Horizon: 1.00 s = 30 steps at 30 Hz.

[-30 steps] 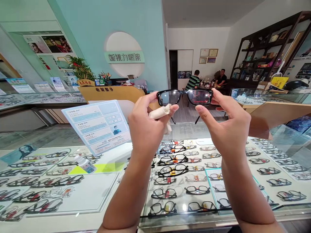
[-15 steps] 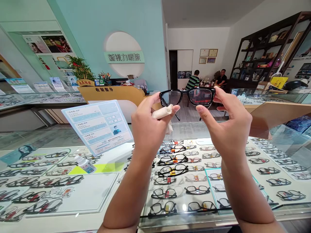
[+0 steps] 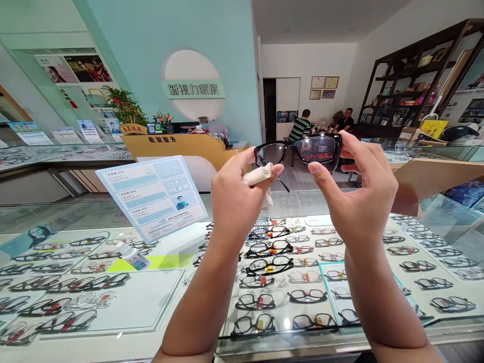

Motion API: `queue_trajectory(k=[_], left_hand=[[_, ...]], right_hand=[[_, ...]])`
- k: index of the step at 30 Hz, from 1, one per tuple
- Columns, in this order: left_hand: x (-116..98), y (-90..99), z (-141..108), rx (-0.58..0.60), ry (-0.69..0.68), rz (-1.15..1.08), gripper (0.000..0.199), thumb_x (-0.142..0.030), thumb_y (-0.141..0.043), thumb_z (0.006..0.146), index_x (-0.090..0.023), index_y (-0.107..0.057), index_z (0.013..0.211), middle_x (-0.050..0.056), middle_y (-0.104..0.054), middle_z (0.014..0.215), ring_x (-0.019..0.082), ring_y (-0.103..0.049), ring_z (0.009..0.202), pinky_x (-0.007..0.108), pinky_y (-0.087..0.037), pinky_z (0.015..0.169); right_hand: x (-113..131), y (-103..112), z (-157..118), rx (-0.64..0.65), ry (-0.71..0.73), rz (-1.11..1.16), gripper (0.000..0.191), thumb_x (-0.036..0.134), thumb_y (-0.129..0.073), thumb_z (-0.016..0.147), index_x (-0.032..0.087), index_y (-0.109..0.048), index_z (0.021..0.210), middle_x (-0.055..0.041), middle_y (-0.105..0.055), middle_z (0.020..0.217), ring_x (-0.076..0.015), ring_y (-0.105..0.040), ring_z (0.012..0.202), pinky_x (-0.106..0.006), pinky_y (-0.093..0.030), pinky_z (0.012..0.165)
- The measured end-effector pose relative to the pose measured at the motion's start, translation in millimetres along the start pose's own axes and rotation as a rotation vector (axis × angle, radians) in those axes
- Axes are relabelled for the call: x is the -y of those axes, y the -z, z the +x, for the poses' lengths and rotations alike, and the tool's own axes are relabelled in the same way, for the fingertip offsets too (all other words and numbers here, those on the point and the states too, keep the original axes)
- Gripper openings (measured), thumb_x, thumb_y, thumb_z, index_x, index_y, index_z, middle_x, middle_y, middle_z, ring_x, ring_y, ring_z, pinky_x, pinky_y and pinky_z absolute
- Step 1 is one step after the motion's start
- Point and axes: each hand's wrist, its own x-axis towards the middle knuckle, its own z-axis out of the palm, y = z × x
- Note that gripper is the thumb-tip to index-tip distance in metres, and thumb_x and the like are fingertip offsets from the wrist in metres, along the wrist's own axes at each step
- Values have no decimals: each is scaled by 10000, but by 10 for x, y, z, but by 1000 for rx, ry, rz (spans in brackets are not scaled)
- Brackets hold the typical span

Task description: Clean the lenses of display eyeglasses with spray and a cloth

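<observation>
A pair of black-framed eyeglasses [image 3: 291,144] is held up in front of me above the counter, one temple hanging down behind it. My left hand [image 3: 232,199] is closed on the frame's left end. A folded cream cloth [image 3: 257,175] is also tucked between its thumb and fingers. At the other end, my right hand [image 3: 365,194] grips the right edge with its fingers, the thumb lying just below the right lens. Red lettering shows on that lens.
Below my arms, a glass display counter [image 3: 298,350] holds rows of eyeglasses [image 3: 269,248]. A white spray bottle [image 3: 132,256] and an upright leaflet [image 3: 151,194] stand to the left. Two people [image 3: 300,126] are at a table in the back.
Both hands have shifted slightly right with the eyeglasses. The frame has turned and tilted, its right end now higher and nearer, and one temple is no longer seen below it.
</observation>
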Motion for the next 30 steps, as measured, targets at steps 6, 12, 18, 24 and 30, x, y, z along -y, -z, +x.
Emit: queue_trajectory(k=[6,12,18,24,30], left_hand=[[2,-20,-6,-82,-89,57,602,-717,-794,861,-224,-754,1204,81,-783,1047,266,-732,988,362,-562,785],[-70,4,-23,-202,-176,114,608,-709,-833,824,-214,-729,1162,79,-738,1021,235,-686,897,358,-539,764],[-99,42,-34,-224,-185,68,607,-691,-830,840,-217,-707,1198,79,-676,1031,232,-647,890,367,-524,750],[-96,55,-32,-233,-185,63,643,-694,-843,823,-215,-704,1227,78,-660,1029,227,-644,877,369,-525,746],[-74,50,-21,-182,-118,50,639,-701,-830,833,-223,-721,1244,94,-728,1093,249,-690,958,373,-551,774]], right_hand=[[30,-8,-1,20,-47,15,511,455,-740,945,303,-662,1427,-99,-716,1282,-311,-681,1165,-515,-610,937],[-1,-49,-15,101,-134,27,522,507,-723,944,263,-682,1404,-124,-755,1290,-326,-724,1159,-558,-612,977],[7,-75,-15,166,-215,21,545,543,-717,934,244,-707,1389,-141,-768,1318,-366,-727,1206,-618,-601,1006],[-24,-101,-28,142,-194,59,535,529,-735,929,251,-704,1385,-140,-763,1324,-359,-723,1222,-627,-579,1057],[2,-101,-20,53,-126,73,535,542,-744,918,267,-674,1371,-109,-750,1294,-329,-715,1202,-580,-599,1021]])
